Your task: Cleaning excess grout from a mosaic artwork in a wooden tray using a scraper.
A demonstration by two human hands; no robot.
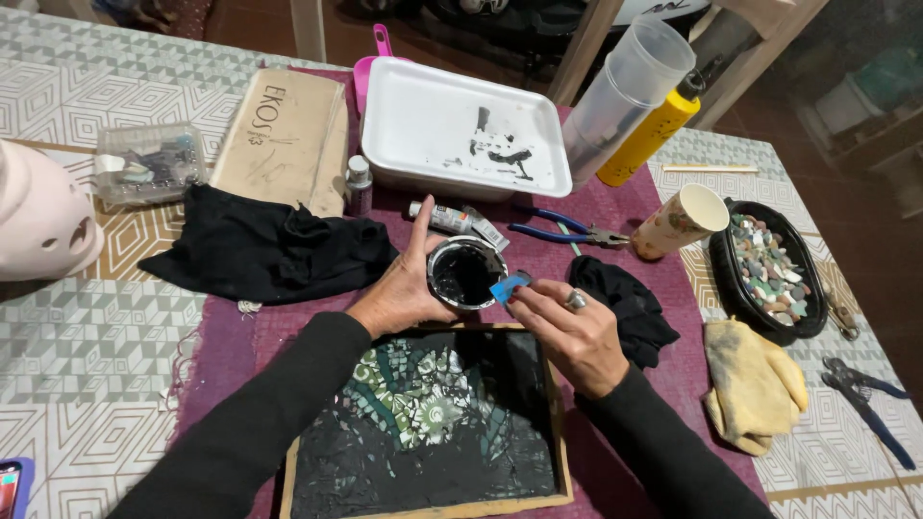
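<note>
Left hand (399, 293) wraps the small round cup of black grout (465, 273), fingers clamped around its wall, thumb raised. Right hand (567, 332), a ring on one finger, has its fingers pinched together on a small flat blue scraper (509, 285) held at the cup's rim. The cup sits on the counter (87, 356) just behind the wooden-framed mosaic panel (433, 423).

Risks, as judged:
- The cup is held close over the panel's far edge. A tilt could drop dark paste onto the green and white tile pieces, which look partly uncovered.
- The scraper is small and looks wet; a slip could send it into the cup.
- A black sleeve lies beside the grouted face and could drag through it.

Materials:
- Panel: light wood frame, matt black gritty fill, irregular glossy tile shards in a fan pattern.
- Cup: pale rim, inside coated black and shiny.
- Behind the cup: white foam tray (461, 130) smeared with black, blue-handled pliers (567, 231).
- Left of the cup: crumpled black cloth (269, 245), soft and folded.
- Right of the cup: black oval dish of mixed stone chips (769, 269), yellow-tan work glove (755, 384), limp.
- Beneath the cup: purple mat (663, 207).
</note>
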